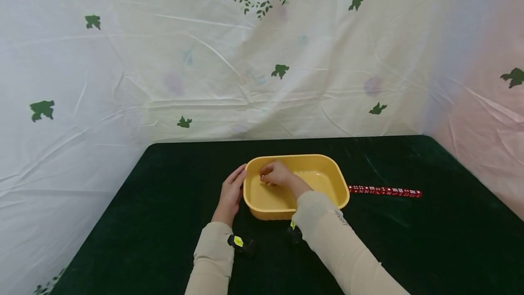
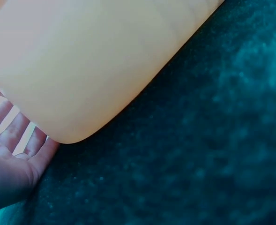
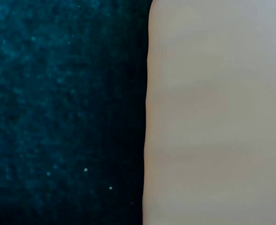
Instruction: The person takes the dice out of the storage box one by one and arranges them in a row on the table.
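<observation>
A yellow tub (image 1: 323,167) sits on the table (image 1: 409,240), near its middle and a little toward the person. The right hand (image 1: 276,173) reaches over the near rim into the tub, at its left inner side, with the fingers curled downward; whether they pinch anything cannot be told, since the fingertips are hidden from the head camera and the right wrist view shows only the tub's pale wall (image 3: 212,112) against the dark cloth (image 3: 63,112). The left hand (image 1: 231,194) lies outside the tub, flat against its left wall, fingers straight and together, pointing away from the person. In the left wrist view the same hand (image 2: 9,159) shows its open palm and straight fingers (image 2: 16,131) tucked beside the tub's rounded corner (image 2: 91,65), close enough to touch it. Both arms wear light beige sleeves (image 1: 340,240), and a small dark device with a yellow tag (image 1: 239,242) is strapped at each wrist. To the right of the tub, just beside its right rim, a row of red dice (image 1: 385,191) lies in a straight line across the table. The table is covered in dark green velvet-like cloth. Behind and on both sides hangs a white sheet (image 1: 123,81) printed with green leaves.
</observation>
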`<state>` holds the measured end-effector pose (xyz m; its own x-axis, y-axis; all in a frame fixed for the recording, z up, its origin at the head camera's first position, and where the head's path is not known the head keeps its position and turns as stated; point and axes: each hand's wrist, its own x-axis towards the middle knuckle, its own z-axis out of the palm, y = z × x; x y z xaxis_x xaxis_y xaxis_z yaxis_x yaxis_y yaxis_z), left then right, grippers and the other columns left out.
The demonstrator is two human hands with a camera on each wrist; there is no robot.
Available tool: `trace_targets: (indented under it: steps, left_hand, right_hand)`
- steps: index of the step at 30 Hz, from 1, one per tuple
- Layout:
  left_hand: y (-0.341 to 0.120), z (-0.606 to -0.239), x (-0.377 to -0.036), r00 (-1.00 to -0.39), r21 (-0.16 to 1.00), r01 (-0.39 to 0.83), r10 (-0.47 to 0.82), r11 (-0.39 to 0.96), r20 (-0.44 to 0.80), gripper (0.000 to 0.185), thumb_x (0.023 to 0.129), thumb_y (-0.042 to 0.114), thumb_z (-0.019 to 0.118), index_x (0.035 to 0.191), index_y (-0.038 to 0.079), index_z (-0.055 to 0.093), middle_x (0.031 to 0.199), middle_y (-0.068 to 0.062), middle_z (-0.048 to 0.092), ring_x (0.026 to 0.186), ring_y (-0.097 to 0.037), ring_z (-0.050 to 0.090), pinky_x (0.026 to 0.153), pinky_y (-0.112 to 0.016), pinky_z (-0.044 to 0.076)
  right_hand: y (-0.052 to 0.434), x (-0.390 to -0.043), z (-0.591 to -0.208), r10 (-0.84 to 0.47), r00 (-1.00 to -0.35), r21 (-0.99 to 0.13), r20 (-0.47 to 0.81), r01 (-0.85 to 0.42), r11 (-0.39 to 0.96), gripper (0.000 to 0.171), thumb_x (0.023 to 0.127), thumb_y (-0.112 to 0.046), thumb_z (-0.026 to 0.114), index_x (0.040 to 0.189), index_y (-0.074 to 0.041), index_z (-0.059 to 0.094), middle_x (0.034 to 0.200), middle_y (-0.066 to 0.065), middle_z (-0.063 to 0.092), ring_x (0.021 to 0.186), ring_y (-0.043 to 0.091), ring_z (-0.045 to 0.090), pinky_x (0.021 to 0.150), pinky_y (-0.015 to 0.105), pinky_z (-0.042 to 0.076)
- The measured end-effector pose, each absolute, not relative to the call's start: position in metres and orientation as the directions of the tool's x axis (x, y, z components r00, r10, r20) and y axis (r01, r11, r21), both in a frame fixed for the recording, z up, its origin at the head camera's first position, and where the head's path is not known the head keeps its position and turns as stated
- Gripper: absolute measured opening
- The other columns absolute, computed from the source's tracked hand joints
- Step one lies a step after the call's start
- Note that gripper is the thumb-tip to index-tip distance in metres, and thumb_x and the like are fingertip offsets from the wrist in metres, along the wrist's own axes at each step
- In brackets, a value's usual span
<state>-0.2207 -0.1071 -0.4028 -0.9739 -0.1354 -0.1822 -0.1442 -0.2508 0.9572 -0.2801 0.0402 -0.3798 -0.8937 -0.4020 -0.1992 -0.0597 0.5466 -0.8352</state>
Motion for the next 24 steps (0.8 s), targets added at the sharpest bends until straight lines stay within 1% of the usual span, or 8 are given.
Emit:
trace_targets:
  steps: [4, 9, 13, 18, 24]
  left_hand:
    - [-0.1075, -0.4025, -0.2198, -0.973, 0.957, -0.147, -0.138, -0.251, -0.185, 0.039, 0.084, 0.037, 0.053, 0.118, 0.020, 0.052, 0.122, 0.001, 0.045, 0.106, -0.016, 0.045, 0.086, -0.034, 0.039]
    - [-0.1072, -0.4021, -0.2190, -0.971, 0.958, -0.153, -0.144, -0.244, -0.192, 0.040, 0.083, 0.037, 0.054, 0.118, 0.020, 0.052, 0.123, 0.000, 0.044, 0.107, -0.017, 0.045, 0.086, -0.034, 0.039]
    - [-0.1065, -0.4026, -0.2194, -0.971, 0.959, -0.153, -0.145, -0.238, -0.191, 0.040, 0.083, 0.038, 0.054, 0.119, 0.020, 0.052, 0.123, 0.000, 0.044, 0.107, -0.017, 0.045, 0.087, -0.035, 0.038]
    - [-0.1064, -0.4036, -0.2201, -0.972, 0.960, -0.156, -0.137, -0.233, -0.191, 0.041, 0.083, 0.038, 0.053, 0.119, 0.020, 0.051, 0.124, 0.000, 0.043, 0.107, -0.017, 0.044, 0.087, -0.035, 0.038]
    - [-0.1080, -0.4060, -0.2218, -0.974, 0.961, -0.150, -0.135, -0.233, -0.184, 0.041, 0.083, 0.038, 0.053, 0.120, 0.020, 0.051, 0.124, 0.000, 0.043, 0.108, -0.018, 0.044, 0.088, -0.035, 0.037]
  right_hand:
    - [0.0406, -0.2792, -0.3812, -0.411, -0.892, -0.819, -0.188, -0.088, 0.567, 0.018, 0.078, -0.006, 0.062, 0.096, -0.001, 0.062, 0.081, 0.005, 0.059, 0.063, 0.016, 0.051, 0.060, 0.024, 0.046]
    - [0.0416, -0.2782, -0.3820, -0.429, -0.887, -0.794, -0.173, -0.133, 0.594, 0.012, 0.077, -0.005, 0.063, 0.088, 0.000, 0.062, 0.074, 0.004, 0.055, 0.055, 0.015, 0.046, 0.052, 0.022, 0.043]
    - [0.0426, -0.2770, -0.3823, -0.435, -0.883, -0.788, -0.173, -0.141, 0.599, 0.009, 0.077, -0.004, 0.063, 0.085, 0.000, 0.062, 0.070, 0.004, 0.052, 0.051, 0.014, 0.044, 0.048, 0.021, 0.041]
    - [0.0431, -0.2756, -0.3819, -0.427, -0.884, -0.780, -0.188, -0.130, 0.613, 0.008, 0.076, -0.004, 0.063, 0.084, -0.001, 0.062, 0.072, 0.005, 0.052, 0.052, 0.015, 0.044, 0.048, 0.021, 0.041]
    - [0.0420, -0.2756, -0.3812, -0.441, -0.876, -0.777, -0.197, -0.135, 0.615, 0.009, 0.077, -0.006, 0.063, 0.086, -0.002, 0.062, 0.072, 0.005, 0.052, 0.053, 0.015, 0.045, 0.049, 0.021, 0.041]
